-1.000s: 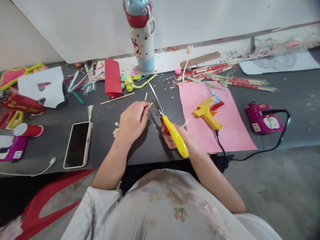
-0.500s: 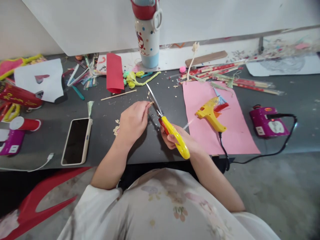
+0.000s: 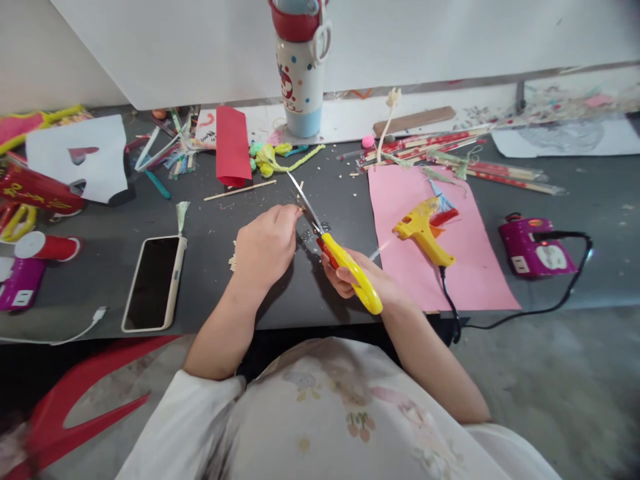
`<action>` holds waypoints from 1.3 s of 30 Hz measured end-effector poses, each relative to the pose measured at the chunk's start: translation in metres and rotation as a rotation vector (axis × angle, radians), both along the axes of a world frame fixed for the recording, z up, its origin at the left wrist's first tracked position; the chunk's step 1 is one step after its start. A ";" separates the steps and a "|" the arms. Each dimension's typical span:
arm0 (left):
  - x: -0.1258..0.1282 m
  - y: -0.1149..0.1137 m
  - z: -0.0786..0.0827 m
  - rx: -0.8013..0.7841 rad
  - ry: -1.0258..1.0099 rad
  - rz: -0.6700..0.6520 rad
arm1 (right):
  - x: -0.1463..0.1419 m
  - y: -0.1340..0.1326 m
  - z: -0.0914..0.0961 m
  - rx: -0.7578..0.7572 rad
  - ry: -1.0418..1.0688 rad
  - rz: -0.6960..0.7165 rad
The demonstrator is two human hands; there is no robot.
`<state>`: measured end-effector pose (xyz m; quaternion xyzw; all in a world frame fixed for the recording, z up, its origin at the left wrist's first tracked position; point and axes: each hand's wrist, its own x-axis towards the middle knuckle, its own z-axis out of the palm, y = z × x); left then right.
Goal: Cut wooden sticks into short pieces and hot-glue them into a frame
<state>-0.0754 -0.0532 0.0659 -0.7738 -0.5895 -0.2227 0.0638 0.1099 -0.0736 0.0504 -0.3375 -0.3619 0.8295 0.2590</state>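
Yellow-and-red-handled scissors (image 3: 353, 270) are gripped in my right hand (image 3: 345, 283), with the blades pointing up and left. My left hand (image 3: 267, 243) pinches a small piece of thin wooden stick (image 3: 301, 211) between thumb and fingertips, its end right beside the blades. Most of that piece is hidden by the fingers. Small cut wooden bits (image 3: 233, 257) lie on the table, partly behind my left wrist. Above my left hand rests a longer thin wooden stick (image 3: 240, 191).
A yellow glue gun (image 3: 425, 230) lies on pink paper (image 3: 395, 280), its cord near a purple power block (image 3: 535, 250). At left are a phone (image 3: 153, 283) and red thread spool (image 3: 50, 247). A bottle (image 3: 303, 87), red paper (image 3: 233, 143) and wrapped sticks (image 3: 425, 147) stand or lie behind.
The scissor blades look slightly more closed near the stick piece. My left hand has moved slightly left; my right hand has barely moved. The view has shifted a little.
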 end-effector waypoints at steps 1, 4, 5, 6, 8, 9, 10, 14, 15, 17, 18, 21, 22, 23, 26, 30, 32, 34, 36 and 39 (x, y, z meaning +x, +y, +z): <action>0.000 0.000 0.000 -0.010 -0.002 0.002 | 0.000 0.000 -0.001 0.001 0.003 0.003; -0.001 -0.002 0.003 -0.029 0.033 0.008 | 0.000 0.000 -0.003 0.007 0.006 0.010; -0.001 -0.002 0.004 -0.039 0.063 0.013 | 0.000 0.000 -0.003 0.013 0.007 0.016; -0.001 -0.003 0.006 -0.052 0.096 0.020 | 0.000 0.001 -0.004 0.021 0.004 0.023; -0.001 -0.005 0.010 -0.086 0.160 0.034 | 0.000 0.002 -0.004 0.034 -0.010 0.038; -0.001 -0.005 0.012 -0.103 0.183 0.039 | 0.001 0.002 -0.003 0.037 -0.019 0.049; -0.001 -0.006 0.013 -0.118 0.200 0.042 | 0.001 0.003 -0.002 0.034 -0.028 0.060; -0.003 -0.006 0.016 -0.157 0.233 0.038 | 0.000 0.005 0.002 -0.021 -0.049 0.089; -0.004 -0.006 0.017 -0.169 0.233 0.039 | 0.000 0.005 0.003 -0.034 -0.047 0.089; -0.005 -0.005 0.017 -0.195 0.225 0.040 | 0.000 0.005 0.003 -0.051 -0.031 0.084; -0.005 -0.005 0.017 -0.205 0.215 0.042 | 0.000 0.005 0.002 -0.055 -0.015 0.078; -0.005 -0.004 0.016 -0.215 0.161 0.045 | 0.003 0.005 -0.006 -0.070 0.060 0.072; -0.005 -0.004 0.016 -0.215 0.138 0.046 | 0.005 0.005 -0.009 -0.079 0.092 0.084; -0.005 -0.003 0.015 -0.217 0.114 0.046 | 0.006 0.006 -0.013 -0.089 0.124 0.101; -0.004 -0.003 0.013 -0.225 0.060 0.051 | 0.010 0.008 -0.023 -0.112 0.213 0.145; -0.003 -0.003 0.011 -0.214 0.043 0.057 | 0.013 0.010 -0.030 -0.126 0.272 0.173; -0.003 -0.003 0.011 -0.210 0.048 0.062 | 0.013 0.010 -0.029 -0.130 0.269 0.170; -0.003 -0.003 0.011 -0.212 0.059 0.071 | 0.012 0.010 -0.027 -0.130 0.252 0.162; -0.003 -0.003 0.012 -0.218 0.076 0.081 | 0.010 0.010 -0.023 -0.135 0.218 0.154; -0.003 -0.004 0.014 -0.224 0.102 0.088 | 0.008 0.009 -0.019 -0.144 0.165 0.142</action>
